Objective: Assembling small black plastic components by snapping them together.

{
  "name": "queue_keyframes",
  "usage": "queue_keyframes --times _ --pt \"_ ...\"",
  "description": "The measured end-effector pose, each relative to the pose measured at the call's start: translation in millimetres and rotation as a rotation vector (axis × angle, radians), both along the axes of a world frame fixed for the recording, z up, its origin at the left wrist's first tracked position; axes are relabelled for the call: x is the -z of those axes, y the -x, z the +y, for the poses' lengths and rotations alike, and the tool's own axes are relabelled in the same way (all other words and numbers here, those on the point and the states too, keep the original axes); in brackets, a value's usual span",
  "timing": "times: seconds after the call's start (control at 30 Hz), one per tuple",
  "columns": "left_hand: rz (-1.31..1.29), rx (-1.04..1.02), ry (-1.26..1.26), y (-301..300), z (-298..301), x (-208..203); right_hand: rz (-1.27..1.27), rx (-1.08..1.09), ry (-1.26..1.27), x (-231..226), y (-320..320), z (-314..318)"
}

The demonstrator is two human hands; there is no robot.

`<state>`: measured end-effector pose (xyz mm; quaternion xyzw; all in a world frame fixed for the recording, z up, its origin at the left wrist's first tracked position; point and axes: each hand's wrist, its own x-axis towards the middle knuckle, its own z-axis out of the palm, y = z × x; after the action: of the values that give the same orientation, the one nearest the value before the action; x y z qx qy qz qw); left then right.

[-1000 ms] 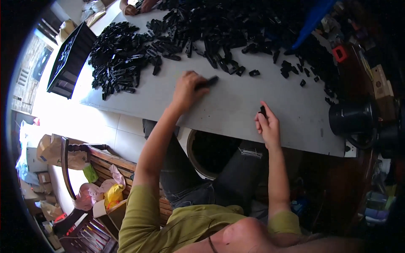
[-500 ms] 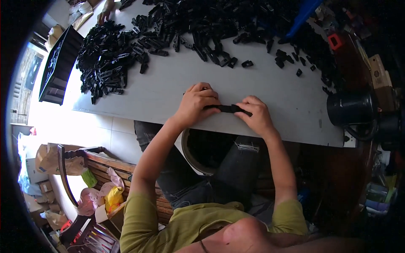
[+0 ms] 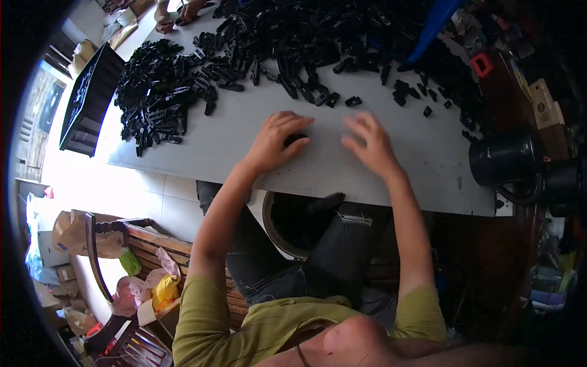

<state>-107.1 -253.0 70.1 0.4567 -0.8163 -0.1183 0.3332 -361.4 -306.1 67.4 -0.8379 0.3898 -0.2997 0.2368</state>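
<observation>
My left hand (image 3: 278, 142) is over the near part of the grey table, its fingers curled round a small black piece (image 3: 295, 140) that is mostly hidden in the palm. To its right, my right hand (image 3: 372, 145) has its fingers apart and holds nothing; they are slightly blurred. Below the table edge, a blurred dark elongated part (image 3: 328, 202) is in the air above the opening of a round bucket (image 3: 267, 211) between my legs. A large heap of black plastic parts (image 3: 165, 101) spreads over the far side of the table.
A black crate (image 3: 92, 101) stands tilted at the table's left end. A dark mug (image 3: 506, 160) is at the right edge, below a red piece (image 3: 482, 65). Another person's hands (image 3: 177, 17) reach in at the far left. A wooden bench (image 3: 162, 235) is at lower left.
My hands have parted and let go of the black elongated part between them, which now drops toward the bucket. The right hand has opened. Another person's second hand has appeared at the far left.
</observation>
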Motion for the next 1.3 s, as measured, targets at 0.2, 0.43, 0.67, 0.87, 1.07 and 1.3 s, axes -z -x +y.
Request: queue_keyframes --times 0.2,0.43,0.67,0.87,1.07,1.3 --pt "0.118 -0.425 -0.001 -6.9 30.9 6.1 0.257 0.163 -0.030 8.2 -11.1 -68.3" --pt "-0.046 -0.319 -0.019 13.6 41.6 4.1 -0.133 0.111 -0.125 18.4 -13.4 -8.7" --pt "-0.155 -0.259 -0.177 29.5 48.5 -0.9 -0.173 0.188 -0.032 12.6 6.2 20.8" --pt "-0.242 -0.194 0.116 22.5 38.8 -5.4 0.098 0.267 0.214 16.0 7.2 37.5" --pt "-0.031 0.006 -0.094 22.4 32.7 11.3 -0.084 0.001 0.044 14.1 -15.4 49.8" --pt "0.253 -0.054 -0.282 12.7 30.6 19.5 -0.111 -0.047 0.020 19.5 -15.3 45.8"
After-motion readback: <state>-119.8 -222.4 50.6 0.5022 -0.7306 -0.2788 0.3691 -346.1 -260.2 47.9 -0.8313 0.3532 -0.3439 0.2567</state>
